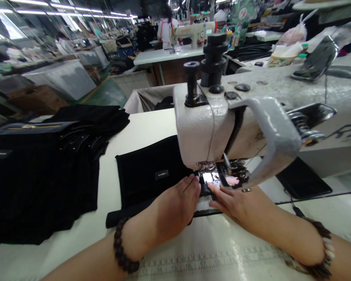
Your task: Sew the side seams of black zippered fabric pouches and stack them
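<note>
Head view: left hand [175,207] lay flat with fingers pressed together on black fabric piece [148,171] at frame centre, pinning it to the table [152,125]. Right hand [236,203], fingers extended, steadied its edge under the sewing machine [251,117] foot; black stack [41,171] sat left.
</note>
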### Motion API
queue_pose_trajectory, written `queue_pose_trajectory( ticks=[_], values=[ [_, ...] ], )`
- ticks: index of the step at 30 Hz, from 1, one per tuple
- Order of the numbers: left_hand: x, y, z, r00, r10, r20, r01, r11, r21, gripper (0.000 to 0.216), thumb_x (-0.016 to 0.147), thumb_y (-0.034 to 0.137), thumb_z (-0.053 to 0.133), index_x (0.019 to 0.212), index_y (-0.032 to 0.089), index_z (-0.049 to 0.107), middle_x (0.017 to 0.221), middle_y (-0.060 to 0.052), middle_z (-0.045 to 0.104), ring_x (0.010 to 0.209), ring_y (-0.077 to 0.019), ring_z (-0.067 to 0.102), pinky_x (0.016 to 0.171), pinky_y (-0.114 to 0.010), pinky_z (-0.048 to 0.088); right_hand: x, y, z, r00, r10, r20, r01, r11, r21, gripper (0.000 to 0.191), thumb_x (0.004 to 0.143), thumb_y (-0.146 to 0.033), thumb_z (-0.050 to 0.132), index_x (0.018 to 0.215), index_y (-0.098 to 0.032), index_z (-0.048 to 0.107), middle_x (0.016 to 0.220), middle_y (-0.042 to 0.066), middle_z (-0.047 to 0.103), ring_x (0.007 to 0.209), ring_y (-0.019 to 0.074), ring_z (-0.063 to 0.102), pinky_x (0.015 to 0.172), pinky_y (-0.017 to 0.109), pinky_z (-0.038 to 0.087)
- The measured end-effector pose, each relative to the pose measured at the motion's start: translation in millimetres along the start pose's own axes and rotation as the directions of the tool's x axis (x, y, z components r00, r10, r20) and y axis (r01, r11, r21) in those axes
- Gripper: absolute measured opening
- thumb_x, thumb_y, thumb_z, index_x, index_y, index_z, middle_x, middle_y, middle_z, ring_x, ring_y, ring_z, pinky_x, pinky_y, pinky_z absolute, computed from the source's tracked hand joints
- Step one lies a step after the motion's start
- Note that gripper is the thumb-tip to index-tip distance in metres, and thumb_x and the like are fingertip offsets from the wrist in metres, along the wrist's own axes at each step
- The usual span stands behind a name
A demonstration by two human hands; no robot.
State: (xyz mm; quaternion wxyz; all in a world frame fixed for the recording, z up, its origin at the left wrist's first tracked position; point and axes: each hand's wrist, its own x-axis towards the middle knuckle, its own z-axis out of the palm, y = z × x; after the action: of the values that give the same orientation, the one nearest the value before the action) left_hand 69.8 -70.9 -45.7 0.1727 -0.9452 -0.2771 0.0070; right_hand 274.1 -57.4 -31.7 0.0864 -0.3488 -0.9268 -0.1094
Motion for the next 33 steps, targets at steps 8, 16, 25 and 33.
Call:
queue_pose_trajectory(
  ticks=[8, 16, 25, 33],
  values=[
    [8, -8, 10, 0.999, -0.022, 0.032, 0.025, 0.997, -0.068, 0.042, 0.079, 0.01, 0.039, 0.119, 0.001, 0.046, 0.125, -0.015, 0.05, 0.121, -0.0228, 0.04, 0.107, -0.037, 0.025, 6, 3, 4, 0.998, 0.067, -0.002, -0.067, 0.998, 0.0, 0.032, 0.078, -0.034, 0.062, 0.103, -0.014, 0.063, 0.077, 0.01, 0.066, 0.06, 0.0199, 0.057, 0.051, 0.029, 0.038],
    [13, -14, 5, 0.997, -0.062, 0.037, 0.065, 0.995, -0.08, 0.04, 0.079, 0.009, 0.039, 0.118, 0.004, 0.048, 0.123, -0.013, 0.053, 0.122, -0.0202, 0.04, 0.105, -0.033, 0.028, 5, 4, 11, 0.996, 0.092, -0.005, -0.092, 0.995, 0.036, 0.033, 0.081, -0.033, 0.056, 0.106, -0.012, 0.062, 0.084, 0.015, 0.067, 0.064, 0.0236, 0.061, 0.054, 0.033, 0.044],
    [14, -16, 2, 0.997, -0.025, 0.067, 0.027, 0.999, -0.02, 0.038, 0.08, 0.013, 0.044, 0.116, 0.004, 0.051, 0.122, -0.014, 0.053, 0.118, -0.0222, 0.045, 0.104, -0.033, 0.03, 7, 4, 10, 0.994, 0.105, -0.013, -0.104, 0.991, 0.089, 0.031, 0.083, -0.032, 0.053, 0.105, -0.012, 0.062, 0.09, 0.015, 0.066, 0.065, 0.0225, 0.061, 0.056, 0.033, 0.046],
    [17, -19, -1, 0.997, -0.048, 0.063, 0.055, 0.991, -0.124, 0.039, 0.077, 0.009, 0.046, 0.116, 0.003, 0.049, 0.12, -0.014, 0.055, 0.121, -0.0207, 0.041, 0.103, -0.032, 0.031, 8, 6, 8, 0.996, 0.082, -0.039, -0.079, 0.993, 0.087, 0.028, 0.084, -0.029, 0.05, 0.104, -0.013, 0.063, 0.083, 0.013, 0.067, 0.062, 0.02, 0.059, 0.056, 0.031, 0.044]
  ],
)
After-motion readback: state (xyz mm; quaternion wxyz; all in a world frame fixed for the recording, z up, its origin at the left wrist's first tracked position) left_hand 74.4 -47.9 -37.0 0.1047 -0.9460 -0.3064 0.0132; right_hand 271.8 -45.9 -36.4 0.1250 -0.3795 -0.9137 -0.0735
